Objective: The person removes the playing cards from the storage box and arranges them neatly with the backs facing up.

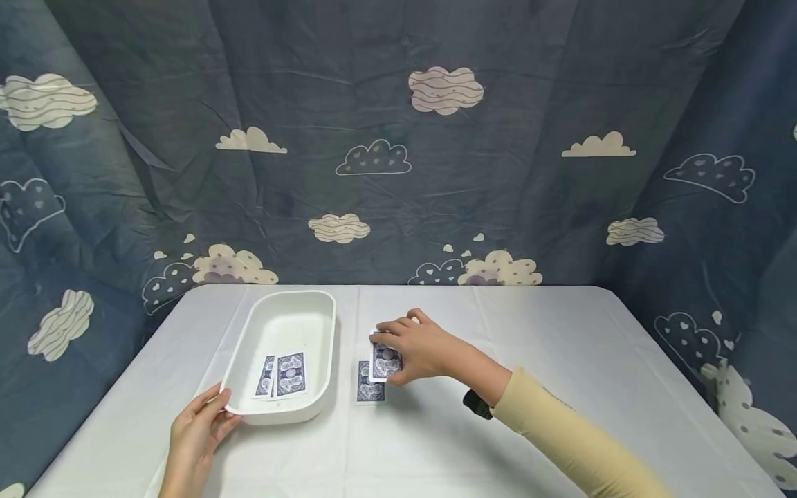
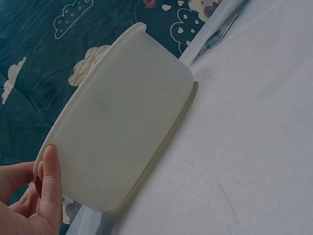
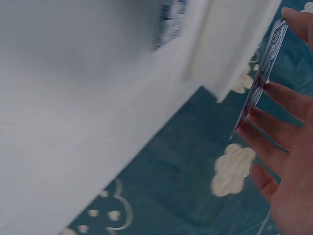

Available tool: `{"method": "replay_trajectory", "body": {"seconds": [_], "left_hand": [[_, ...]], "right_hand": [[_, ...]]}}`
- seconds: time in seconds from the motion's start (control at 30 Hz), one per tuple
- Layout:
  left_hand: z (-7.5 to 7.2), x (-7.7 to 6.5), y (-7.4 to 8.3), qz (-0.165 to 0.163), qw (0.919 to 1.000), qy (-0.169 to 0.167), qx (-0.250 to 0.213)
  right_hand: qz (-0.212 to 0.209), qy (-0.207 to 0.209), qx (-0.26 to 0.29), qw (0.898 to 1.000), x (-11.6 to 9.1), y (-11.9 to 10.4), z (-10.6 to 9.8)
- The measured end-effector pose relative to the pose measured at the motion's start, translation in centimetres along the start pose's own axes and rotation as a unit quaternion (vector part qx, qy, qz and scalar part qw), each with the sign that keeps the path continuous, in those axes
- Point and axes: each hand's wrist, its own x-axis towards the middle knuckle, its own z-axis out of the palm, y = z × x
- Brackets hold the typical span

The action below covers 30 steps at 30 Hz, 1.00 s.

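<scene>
Steadying presumably intended: white rectangular plastic tray pinched at near-left rim by left hand. Blue-and-white patterned thin card clasped by edges in right hand, likely for flatness, above matching lower card on white cloth; similar cards placed inside tray.

Soft light; faint shadows on tablecloth; dimmer wrist views, right blurred
</scene>
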Motion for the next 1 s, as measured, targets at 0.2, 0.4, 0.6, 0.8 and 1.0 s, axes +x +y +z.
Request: {"method": "replay_trajectory", "body": {"seconds": [0.2,0.4,0.6,0.8,1.0], "left_hand": [[-0.1,0.1,-0.1,0.002,0.9998,-0.001,-0.021],[-0.2,0.2,-0.2,0.001,0.9995,-0.009,-0.029],[-0.2,0.5,-0.5,0.006,0.9995,-0.009,-0.029],[-0.2,0.8,-0.8,0.009,0.9998,-0.003,-0.018],[-0.3,0.8,-0.8,0.009,0.9997,-0.005,-0.020]], "right_hand": [[0.019,-0.027,0.008,0.999,-1.4,0.9,2.9],[0.039,-0.076,0.015,0.996,-1.5,1.0,5.0],[0.049,-0.104,0.014,0.993,-1.2,0.9,5.8],[0.069,-0.126,0.038,0.989,-0.9,1.0,6.2],[0.090,-0.143,0.050,0.984,-0.5,0.9,6.2]]}}
